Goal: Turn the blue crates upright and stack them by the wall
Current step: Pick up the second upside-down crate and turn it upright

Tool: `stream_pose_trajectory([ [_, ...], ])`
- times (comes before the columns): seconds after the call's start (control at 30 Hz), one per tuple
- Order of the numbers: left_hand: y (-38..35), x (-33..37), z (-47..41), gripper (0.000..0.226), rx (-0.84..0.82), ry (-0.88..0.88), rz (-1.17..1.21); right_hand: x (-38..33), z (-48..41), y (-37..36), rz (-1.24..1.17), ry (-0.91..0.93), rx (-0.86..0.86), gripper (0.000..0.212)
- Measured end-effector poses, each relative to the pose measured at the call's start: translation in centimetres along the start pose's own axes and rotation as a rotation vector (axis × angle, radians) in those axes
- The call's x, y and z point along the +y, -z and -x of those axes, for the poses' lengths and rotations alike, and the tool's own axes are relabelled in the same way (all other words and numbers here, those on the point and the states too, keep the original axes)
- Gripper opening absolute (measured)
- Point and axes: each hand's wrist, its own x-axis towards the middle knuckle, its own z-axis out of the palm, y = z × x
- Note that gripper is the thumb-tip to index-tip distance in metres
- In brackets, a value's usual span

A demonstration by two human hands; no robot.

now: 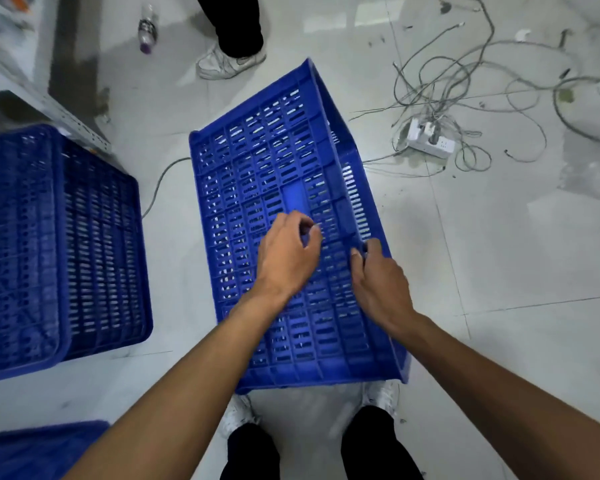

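A blue crate lies on the pale tiled floor right in front of the person, its slotted base facing up and tilted, the right side wall showing its vertical slots. The left hand hangs over the middle of that base with fingers curled loosely inward, thumb near the forefinger, gripping nothing that can be made out. The right hand rests on the base near the right edge, fingers bent down onto the plastic ribs; whether they hook into a slot cannot be told. The near edge of the crate sits just ahead of the person's white shoes

A second blue crate stands to the left, apart from the first, beside a grey metal frame. A corner of a third blue crate shows at the lower left. To the right, a tangle of grey cables spreads around a white power strip. Farther back stand another person's dark trouser leg and white shoe, with a plastic bottle lying near them
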Motion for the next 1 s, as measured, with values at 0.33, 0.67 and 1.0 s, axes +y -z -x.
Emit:
stream_pose_trajectory([
  [0.33, 3.4, -3.7, -0.9, 0.038, 0.033, 0.184, -0.114, -7.2, 2.1, -3.9, 0.073, 0.332, -0.16, 0.051],
  [0.67, 10.2, -15.5, 1.0, 0.031, 0.073, 0.381, -0.31, -8.9, 0.9, -7.2, 0.076, 0.31, -0.391, 0.048],
  [1.0, 12.4, -26.7, 2.2, 0.027, 0.04, 0.691, -0.218, -3.7, -2.4, -10.1, 0.327, 0.173, -0.303, 0.04],
])
